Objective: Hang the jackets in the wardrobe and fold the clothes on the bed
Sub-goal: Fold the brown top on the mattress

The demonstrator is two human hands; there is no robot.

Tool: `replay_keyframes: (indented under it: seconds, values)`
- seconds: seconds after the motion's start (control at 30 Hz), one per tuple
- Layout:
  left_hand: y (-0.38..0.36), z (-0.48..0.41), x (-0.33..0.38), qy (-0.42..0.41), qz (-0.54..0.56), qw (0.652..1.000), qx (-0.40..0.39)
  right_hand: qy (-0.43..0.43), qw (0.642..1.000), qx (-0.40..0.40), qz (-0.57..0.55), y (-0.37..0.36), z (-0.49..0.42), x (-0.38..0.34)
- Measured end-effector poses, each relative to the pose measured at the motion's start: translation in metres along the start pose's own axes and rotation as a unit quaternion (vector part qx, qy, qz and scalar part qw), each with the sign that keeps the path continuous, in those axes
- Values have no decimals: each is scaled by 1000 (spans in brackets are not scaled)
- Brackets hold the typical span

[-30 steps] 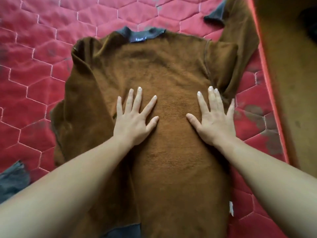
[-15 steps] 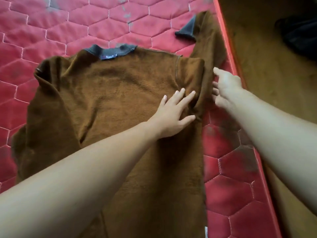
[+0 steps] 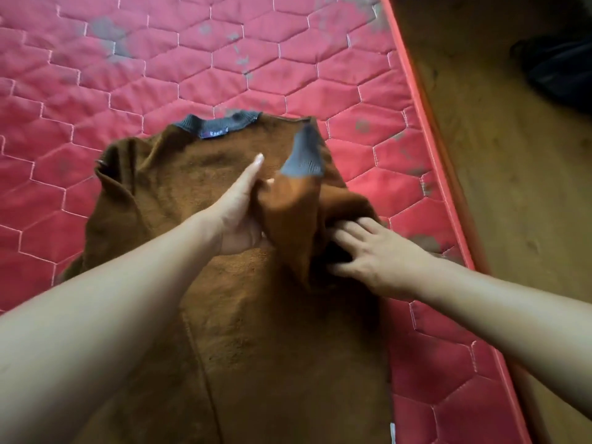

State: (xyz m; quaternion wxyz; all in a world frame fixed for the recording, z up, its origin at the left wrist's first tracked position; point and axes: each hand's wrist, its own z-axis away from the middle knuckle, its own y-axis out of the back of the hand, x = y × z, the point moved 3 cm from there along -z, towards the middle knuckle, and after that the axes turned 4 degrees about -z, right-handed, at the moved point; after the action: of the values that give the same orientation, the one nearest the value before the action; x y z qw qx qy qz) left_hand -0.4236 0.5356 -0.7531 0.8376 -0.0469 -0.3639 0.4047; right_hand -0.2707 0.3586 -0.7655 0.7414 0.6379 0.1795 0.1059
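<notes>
A brown fleece sweater (image 3: 262,331) with a grey collar (image 3: 217,125) lies flat, back up, on the red quilted mattress (image 3: 160,75). Its right sleeve (image 3: 294,206), ending in a grey cuff (image 3: 304,157), is lifted and folded inward across the sweater's body. My left hand (image 3: 240,216) grips this sleeve below the cuff. My right hand (image 3: 374,254) rests with fingers spread on the sweater's right edge at the shoulder fold, holding nothing. The left sleeve (image 3: 112,174) lies bunched at the left side.
The mattress's right edge (image 3: 448,174) runs diagonally down the right of the view. Beyond it is a brown floor (image 3: 512,187) with a dark object (image 3: 560,68) at the upper right.
The right sleeve, earlier stretched out toward the mattress edge, is now lifted and swung inward over the body. My left hand closed on it; my right hand moved down onto the sweater's right edge.
</notes>
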Motion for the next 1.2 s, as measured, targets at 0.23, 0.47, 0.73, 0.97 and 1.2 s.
replay_keyframes:
  seconds: [0.23, 0.47, 0.73, 0.97, 1.2]
  values:
    - [9, 47, -55, -173, -104, 973, 111, -214, 957, 63, -184, -5, -13, 3]
    - [27, 80, -105, -147, -140, 959, 196, -479, 845, 146, -190, 4, -10, -35]
    - [27, 129, -131, -189, -278, 917, 216, -606, 472, 207, -606, -9, 6, -155]
    - [29, 164, -191, -85, -140, 976, 141, -573, 291, 179, -745, -32, 3, -224]
    - [19, 195, -211, -30, -63, 994, 85, -563, 397, 97, -718, -27, 24, -262]
